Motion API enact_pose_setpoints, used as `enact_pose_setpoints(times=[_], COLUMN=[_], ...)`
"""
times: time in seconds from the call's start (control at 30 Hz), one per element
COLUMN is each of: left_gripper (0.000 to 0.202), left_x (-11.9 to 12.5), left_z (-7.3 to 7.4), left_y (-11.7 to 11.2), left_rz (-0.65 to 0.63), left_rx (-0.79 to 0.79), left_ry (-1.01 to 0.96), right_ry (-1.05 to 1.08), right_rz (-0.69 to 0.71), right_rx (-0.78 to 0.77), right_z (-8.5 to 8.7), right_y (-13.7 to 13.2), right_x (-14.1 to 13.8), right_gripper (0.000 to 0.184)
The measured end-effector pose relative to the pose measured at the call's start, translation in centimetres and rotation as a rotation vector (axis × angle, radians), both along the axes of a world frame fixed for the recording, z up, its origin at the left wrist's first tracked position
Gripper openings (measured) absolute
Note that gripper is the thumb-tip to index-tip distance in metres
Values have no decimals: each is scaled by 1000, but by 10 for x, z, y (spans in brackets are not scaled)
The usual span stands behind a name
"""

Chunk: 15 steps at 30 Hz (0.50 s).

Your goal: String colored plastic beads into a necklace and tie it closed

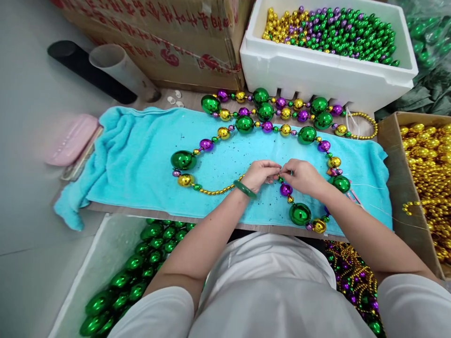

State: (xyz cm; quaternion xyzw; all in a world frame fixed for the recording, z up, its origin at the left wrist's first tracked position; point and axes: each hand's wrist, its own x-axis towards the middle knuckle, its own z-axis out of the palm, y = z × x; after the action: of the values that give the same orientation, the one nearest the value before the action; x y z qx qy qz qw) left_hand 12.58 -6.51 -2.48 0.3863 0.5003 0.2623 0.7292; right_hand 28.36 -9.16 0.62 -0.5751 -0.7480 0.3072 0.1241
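Observation:
A long bead necklace [244, 125] of green, purple and gold balls lies in a loop on a turquoise towel [141, 159]. My left hand [260, 174], with a green bangle on the wrist, pinches the small gold-bead end of the strand. My right hand [302, 176] pinches the other end, just above a purple bead [285, 189]. The fingertips of both hands meet at the middle of the towel. Both hands are closed on the strand.
More finished necklaces [282, 105] lie at the towel's far edge. A white foam box [317, 70] holds mixed beads; a cardboard box [394, 141] at right holds gold beads. A tray [105, 249] of green balls sits near left. A pink case [70, 139] lies left.

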Motion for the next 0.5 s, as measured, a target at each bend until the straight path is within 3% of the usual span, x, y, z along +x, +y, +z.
enact_pose_setpoints(times=[0.07, 0.13, 0.27, 0.5], left_gripper=[6, 12, 26, 28], left_x=[-1, -2, -5, -8], left_z=[-1, -2, -5, -17], left_y=[0, -1, -6, -9], left_rz=[-56, -123, -217, -186], left_rx=[154, 422, 926, 1229], left_ry=[99, 250, 503, 538], right_ry=[10, 24, 63, 562], right_rz=[32, 7, -175, -327], right_rx=[-25, -45, -95, -346], right_z=[-2, -5, -15, -32], right_y=[-2, 0, 13, 29], right_x=[1, 4, 10, 2], right_gripper=[19, 18, 16, 21])
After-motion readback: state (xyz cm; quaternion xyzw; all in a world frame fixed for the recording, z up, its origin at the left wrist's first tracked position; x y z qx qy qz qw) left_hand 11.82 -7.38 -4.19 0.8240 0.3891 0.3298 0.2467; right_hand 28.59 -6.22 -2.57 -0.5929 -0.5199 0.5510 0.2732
